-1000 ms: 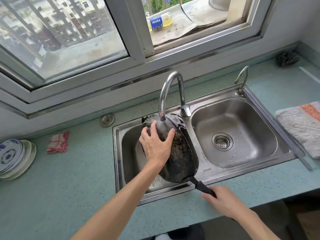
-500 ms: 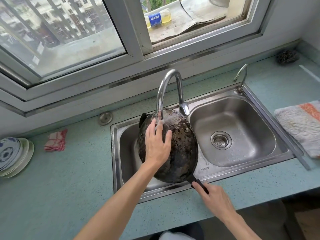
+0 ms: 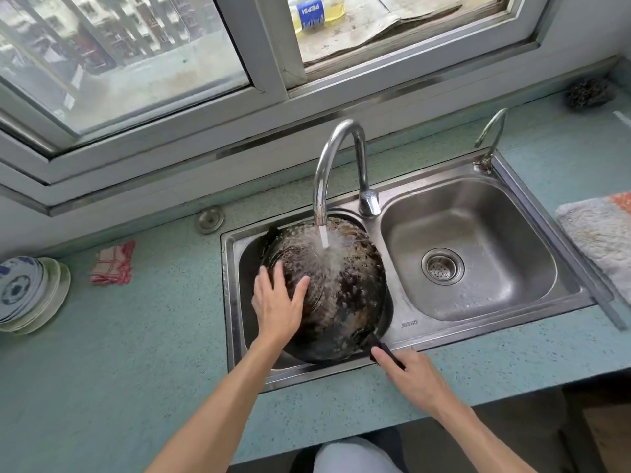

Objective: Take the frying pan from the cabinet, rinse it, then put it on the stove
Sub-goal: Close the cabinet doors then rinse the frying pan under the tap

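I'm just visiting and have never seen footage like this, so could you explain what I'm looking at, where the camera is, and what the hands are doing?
There is no machine here: a person wears a wide-angle camera on the head, looking down at their own two bare hands. The right hand grips the black handle of a frying pan, which is turned underside up over the left basin of a double steel sink. The left hand lies flat on the pan's bottom. Water from the tall faucet splashes onto it, so this is the rinse. On the green counter lie stacked plates, a red checked cloth and a towel.
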`<state>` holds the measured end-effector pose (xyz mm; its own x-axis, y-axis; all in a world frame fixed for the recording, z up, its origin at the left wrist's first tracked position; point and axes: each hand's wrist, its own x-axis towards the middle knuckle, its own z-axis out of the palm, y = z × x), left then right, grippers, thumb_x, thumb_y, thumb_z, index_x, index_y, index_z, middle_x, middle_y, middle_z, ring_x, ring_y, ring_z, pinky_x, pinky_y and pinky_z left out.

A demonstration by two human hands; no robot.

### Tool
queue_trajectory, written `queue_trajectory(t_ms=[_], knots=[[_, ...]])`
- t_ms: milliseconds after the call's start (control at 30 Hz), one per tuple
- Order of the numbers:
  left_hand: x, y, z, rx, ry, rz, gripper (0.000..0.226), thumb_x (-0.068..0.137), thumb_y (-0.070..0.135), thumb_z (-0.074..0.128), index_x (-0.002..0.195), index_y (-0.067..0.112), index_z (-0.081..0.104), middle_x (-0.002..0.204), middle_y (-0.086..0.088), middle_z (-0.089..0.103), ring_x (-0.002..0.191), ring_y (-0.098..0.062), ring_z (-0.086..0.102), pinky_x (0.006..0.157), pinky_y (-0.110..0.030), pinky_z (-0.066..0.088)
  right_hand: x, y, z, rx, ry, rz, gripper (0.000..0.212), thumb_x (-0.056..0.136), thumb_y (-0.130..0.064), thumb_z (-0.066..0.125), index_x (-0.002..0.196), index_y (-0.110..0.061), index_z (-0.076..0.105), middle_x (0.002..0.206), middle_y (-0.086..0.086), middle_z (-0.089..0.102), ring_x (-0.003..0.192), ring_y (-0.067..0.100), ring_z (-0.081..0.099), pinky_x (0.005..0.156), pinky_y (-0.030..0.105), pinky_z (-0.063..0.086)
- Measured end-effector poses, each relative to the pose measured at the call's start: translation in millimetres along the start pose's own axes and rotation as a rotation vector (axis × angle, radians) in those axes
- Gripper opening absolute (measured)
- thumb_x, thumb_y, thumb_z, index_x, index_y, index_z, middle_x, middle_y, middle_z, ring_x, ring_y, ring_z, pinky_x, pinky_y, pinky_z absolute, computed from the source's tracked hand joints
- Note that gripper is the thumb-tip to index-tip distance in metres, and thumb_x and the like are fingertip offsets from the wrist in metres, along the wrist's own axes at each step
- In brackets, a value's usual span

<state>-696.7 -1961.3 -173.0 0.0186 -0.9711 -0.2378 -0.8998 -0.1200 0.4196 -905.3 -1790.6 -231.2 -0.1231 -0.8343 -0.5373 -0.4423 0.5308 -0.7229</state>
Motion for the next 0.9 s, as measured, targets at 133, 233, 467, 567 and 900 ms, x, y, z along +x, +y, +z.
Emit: queue_trajectory(t_ms=[133,233,467,567,900], knots=[[-3.3,-12.3,0.4,-0.216,-0.087,-0.439,0.116,0.071,0.087,0.048,0.160,0.025,0.005,0.166,-0.016,-0.001,0.153,-0.035,0.001,0.121,-0.058,0.009,-0.8,1.5,-4.5,0.044,-0.010,0.026,0.065,0.079,-0.080,0.045,0.054,-0.021,0.037,0.050,-0.007,0.037,0.045,0.007,0.034,0.051,0.028,0.031],[-2.2,-29.3,1.0,-0.496,-0.158,-0.647,0.142,0.053,0.087,0.066,0.159,0.023,-0.001,0.166,-0.013,0.009,0.151,-0.035,0.015,0.120,-0.056,0.019,-1.7,1.3,-6.4,0.047,-0.014,0.041,0.066,0.076,-0.082,0.045,0.053,-0.021,0.036,0.048,-0.008,0.036,0.043,0.007,0.034,0.050,0.027,0.031],[0.2,-37.0,-9.0,-0.890,-0.319,-0.707,0.150,0.031,0.077,0.082,0.157,0.031,0.016,0.154,-0.005,0.039,0.134,-0.031,0.045,0.108,-0.056,0.040,-6.3,-11.4,-10.9,0.135,-0.099,0.160,0.063,0.082,-0.074,0.049,0.057,-0.016,0.045,0.047,-0.001,0.039,0.038,0.017,0.039,0.038,0.026,0.038],[3.7,-33.6,-11.3,-0.945,-0.282,-0.690,0.146,0.035,0.078,0.083,0.156,0.036,0.014,0.156,-0.004,0.037,0.136,-0.032,0.043,0.108,-0.060,0.038,-9.1,-19.5,-11.8,0.221,-0.135,0.218,0.061,0.087,-0.066,0.051,0.056,-0.013,0.047,0.041,-0.002,0.039,0.033,0.016,0.035,0.037,0.024,0.034],[3.7,-33.0,-28.9,-1.044,0.066,-0.720,0.103,0.056,0.071,0.080,0.138,0.017,0.050,0.140,-0.005,0.055,0.126,-0.026,0.052,0.112,-0.044,0.038,-16.4,-33.6,-16.3,0.375,-0.217,0.310,0.063,0.085,-0.070,0.049,0.065,-0.010,0.050,0.048,0.006,0.038,0.036,0.016,0.033,0.038,0.023,0.033]])
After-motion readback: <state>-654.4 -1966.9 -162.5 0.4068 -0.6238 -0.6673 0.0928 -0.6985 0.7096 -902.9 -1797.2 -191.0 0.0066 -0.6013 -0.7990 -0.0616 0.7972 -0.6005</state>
